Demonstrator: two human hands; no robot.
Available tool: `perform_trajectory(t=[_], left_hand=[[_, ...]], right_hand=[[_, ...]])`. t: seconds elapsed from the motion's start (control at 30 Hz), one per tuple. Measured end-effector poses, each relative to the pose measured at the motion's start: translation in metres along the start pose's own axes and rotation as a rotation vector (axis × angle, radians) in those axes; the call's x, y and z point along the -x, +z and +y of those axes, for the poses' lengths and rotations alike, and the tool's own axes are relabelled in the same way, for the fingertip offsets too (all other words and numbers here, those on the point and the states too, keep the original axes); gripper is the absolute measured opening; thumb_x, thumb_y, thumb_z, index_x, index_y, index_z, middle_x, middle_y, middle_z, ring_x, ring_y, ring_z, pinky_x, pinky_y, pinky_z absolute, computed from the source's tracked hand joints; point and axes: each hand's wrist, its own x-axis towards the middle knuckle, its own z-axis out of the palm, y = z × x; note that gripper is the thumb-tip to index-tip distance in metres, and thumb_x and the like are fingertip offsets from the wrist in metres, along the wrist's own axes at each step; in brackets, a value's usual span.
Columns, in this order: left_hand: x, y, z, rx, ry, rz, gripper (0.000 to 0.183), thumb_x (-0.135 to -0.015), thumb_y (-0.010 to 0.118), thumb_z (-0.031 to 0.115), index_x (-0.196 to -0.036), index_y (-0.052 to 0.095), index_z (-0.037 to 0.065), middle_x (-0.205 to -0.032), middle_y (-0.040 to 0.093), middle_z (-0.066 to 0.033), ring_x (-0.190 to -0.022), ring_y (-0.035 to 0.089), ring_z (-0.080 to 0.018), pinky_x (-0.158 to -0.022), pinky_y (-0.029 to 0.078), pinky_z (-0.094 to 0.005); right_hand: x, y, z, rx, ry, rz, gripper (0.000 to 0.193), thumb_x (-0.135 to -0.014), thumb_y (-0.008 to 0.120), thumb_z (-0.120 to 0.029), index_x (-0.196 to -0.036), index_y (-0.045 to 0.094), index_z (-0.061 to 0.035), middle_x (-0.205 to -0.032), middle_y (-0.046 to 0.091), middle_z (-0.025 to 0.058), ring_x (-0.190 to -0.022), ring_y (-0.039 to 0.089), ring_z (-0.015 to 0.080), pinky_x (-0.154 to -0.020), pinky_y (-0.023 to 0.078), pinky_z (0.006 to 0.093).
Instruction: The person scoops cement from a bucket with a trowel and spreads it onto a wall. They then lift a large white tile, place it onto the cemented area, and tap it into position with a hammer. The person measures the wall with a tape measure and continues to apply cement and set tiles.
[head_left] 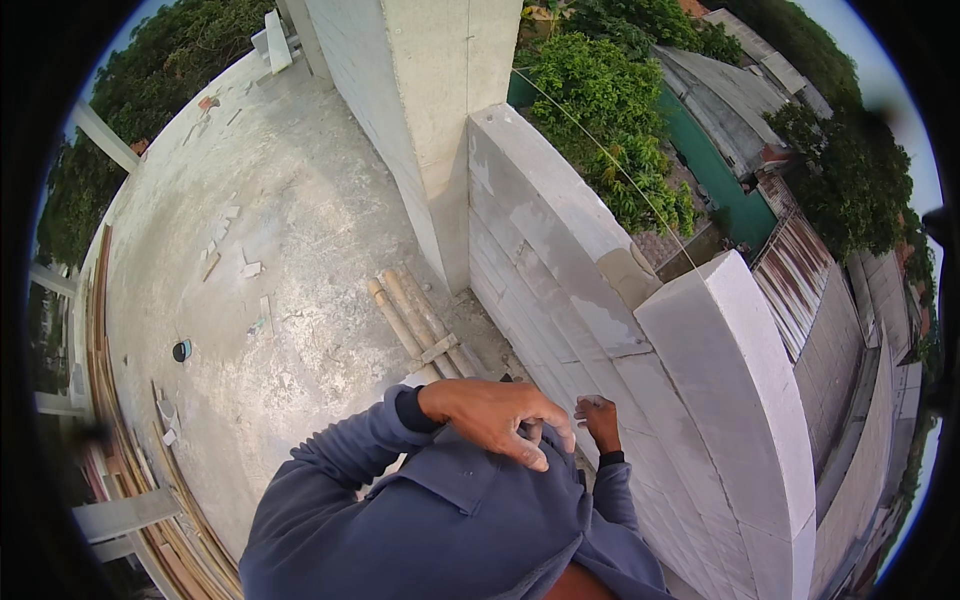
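In front of my chest, above my grey-blue shirt, is my left hand. Its fingers bend loosely, the thumb stands apart from them, and I see nothing held. Close to the block wall on the right is my right hand, fingers curled in. Whatever those fingers may hold is hidden. Pale dust covers the fingertips of both hands. A large light-grey block stands on top of the wall, nearest to my right hand. Beyond it, a brownish mortar patch marks the wall's top.
A taut string runs above the wall's top from the concrete column. Bamboo poles lie on the concrete floor. Long timber pieces line the left edge. Beyond the wall, trees and roofs lie lower down.
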Motion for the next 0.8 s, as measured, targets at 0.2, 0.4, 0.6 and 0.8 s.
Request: perform_trajectory(t=[0.2,0.4,0.6,0.8], left_hand=[[0.023,0.015,-0.017,0.116,0.139,0.138,0.057,-0.092,0.078,0.033,-0.137,0.06,0.003,-0.139,0.06,-0.0154,-0.108,0.067,-0.0258,-0.081,0.06,-0.0356],[0.033,0.06,-0.014,0.268,0.137,0.413,0.066,-0.089,0.08,0.039,-0.14,0.058,0.003,-0.138,0.06,-0.0166,-0.102,0.067,-0.0226,-0.073,0.059,-0.033],[0.046,0.092,-0.014,0.407,0.045,0.491,0.073,-0.088,0.081,0.036,-0.146,0.052,0.002,-0.141,0.058,-0.0178,-0.104,0.066,-0.02,-0.075,0.057,-0.0302],[0.031,0.123,-0.016,0.425,0.11,0.531,0.077,-0.089,0.081,0.039,-0.149,0.05,0.004,-0.14,0.058,-0.0163,-0.103,0.066,-0.0198,-0.08,0.055,-0.0316]], right_hand=[[-0.014,0.02,-0.068,0.186,-0.143,-0.169,0.032,-0.093,0.071,-0.024,-0.105,0.072,0.0053,-0.085,0.073,0.0089,-0.073,0.07,0.0156,-0.059,0.053,0.0294],[-0.024,0.021,-0.086,0.363,-0.123,-0.315,0.03,-0.093,0.07,-0.023,-0.105,0.072,0.0047,-0.086,0.072,0.0086,-0.072,0.069,0.0148,-0.06,0.052,0.0286],[-0.04,0.023,-0.077,0.444,-0.181,-0.415,0.032,-0.093,0.07,-0.024,-0.105,0.072,0.0053,-0.082,0.071,0.0083,-0.068,0.067,0.0142,-0.058,0.052,0.0289],[-0.049,0.036,-0.056,0.427,-0.231,-0.44,0.035,-0.091,0.071,-0.025,-0.103,0.072,0.0074,-0.084,0.075,0.0147,-0.072,0.072,0.0194,-0.07,0.056,0.0335]])
